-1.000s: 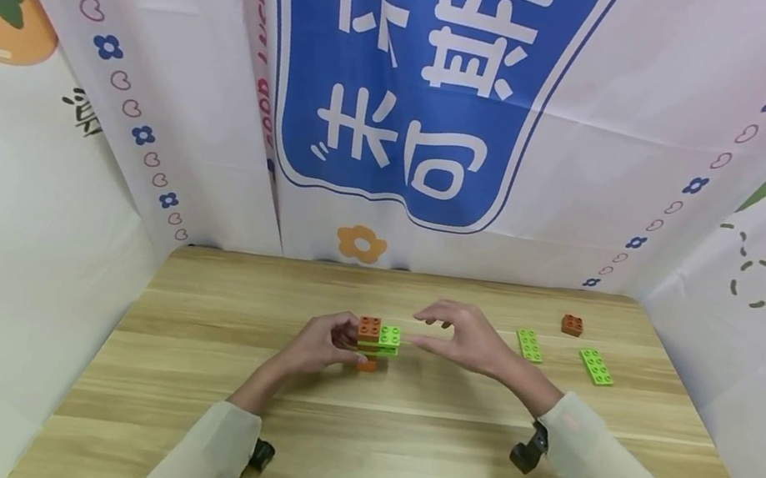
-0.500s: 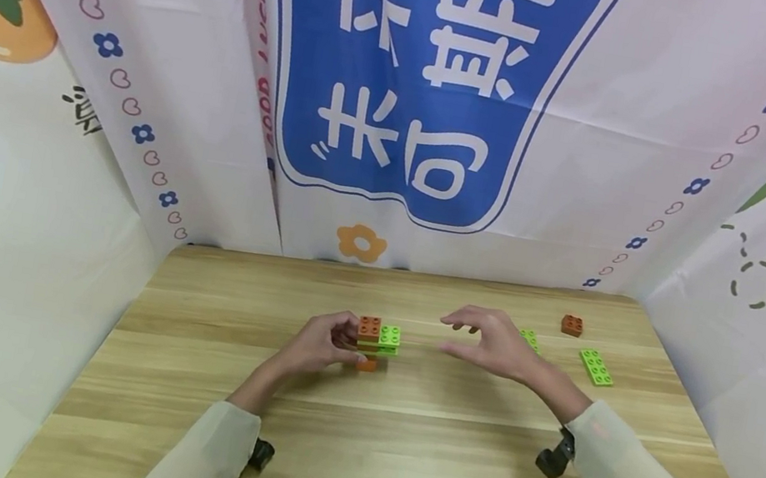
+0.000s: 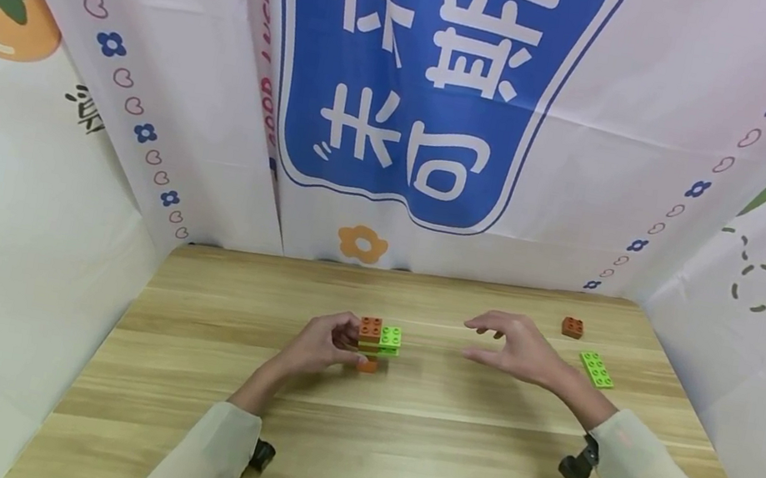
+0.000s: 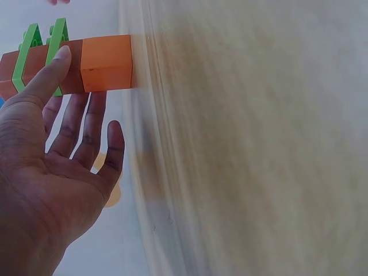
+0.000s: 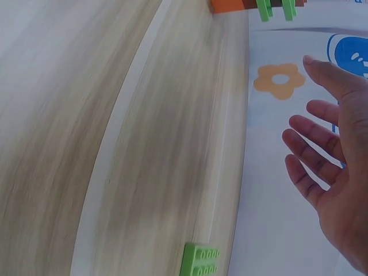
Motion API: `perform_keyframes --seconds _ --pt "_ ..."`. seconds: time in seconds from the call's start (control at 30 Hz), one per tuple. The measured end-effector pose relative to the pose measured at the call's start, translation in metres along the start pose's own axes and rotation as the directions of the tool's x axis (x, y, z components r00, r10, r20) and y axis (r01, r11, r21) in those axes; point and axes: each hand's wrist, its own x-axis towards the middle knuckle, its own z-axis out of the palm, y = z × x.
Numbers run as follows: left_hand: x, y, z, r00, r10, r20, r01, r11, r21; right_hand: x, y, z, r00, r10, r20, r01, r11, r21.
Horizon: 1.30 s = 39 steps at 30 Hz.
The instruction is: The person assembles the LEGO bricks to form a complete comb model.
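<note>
In the head view my left hand [image 3: 318, 344] holds a stack of toy building bricks [image 3: 370, 329] upright on the table, thumb on the near side. The left wrist view shows its layers: an orange brick [image 4: 107, 62] at the base, then brown bricks alternating with two thin green plates [image 4: 23, 57]. The green plates jut out to the right of the column, studs up. Away to the right, my right hand [image 3: 518, 349] hovers over the table, thumb and fingers apart, with nothing between them. The right wrist view shows its relaxed fingers [image 5: 316, 152].
A loose green plate [image 3: 597, 370] lies on the wooden table [image 3: 377, 458] to the right, near a small brown brick [image 3: 573, 327]. Another green plate [image 5: 198, 261] shows in the right wrist view. Printed cloth [image 3: 546, 266] hangs behind the table and at both sides.
My right hand has moved right, away from the stack, and now covers a green plate that was visible before. My left hand and the stack have stayed put.
</note>
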Motion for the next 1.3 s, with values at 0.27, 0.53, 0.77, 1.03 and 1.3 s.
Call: perform_keyframes --seconds 0.27,0.53,0.77,1.03,1.3 --pt "0.000 0.001 0.000 1.000 -0.010 -0.004 0.010 1.000 -0.001 -0.009 0.013 -0.006 0.999 0.038 -0.004 -0.038 0.999 -0.032" --pt "0.000 0.000 0.000 1.000 -0.004 -0.003 0.004 1.000 -0.001 -0.018 0.026 -0.014 0.998 0.054 -0.010 -0.055 0.995 -0.083" --pt "-0.001 0.000 0.000 1.000 -0.001 -0.004 0.001 1.000 -0.001 -0.026 0.037 -0.020 0.995 0.096 -0.011 -0.097 0.989 -0.110" --pt "-0.001 0.000 -0.001 1.000 -0.003 -0.006 0.003 1.000 -0.004 -0.032 0.050 -0.023 0.995 0.096 -0.027 -0.099 0.986 -0.134" --pt "0.000 -0.001 -0.001 1.000 -0.010 -0.001 0.010 1.000 -0.003 -0.038 0.068 -0.023 0.991 0.111 -0.081 -0.124 0.977 -0.173"
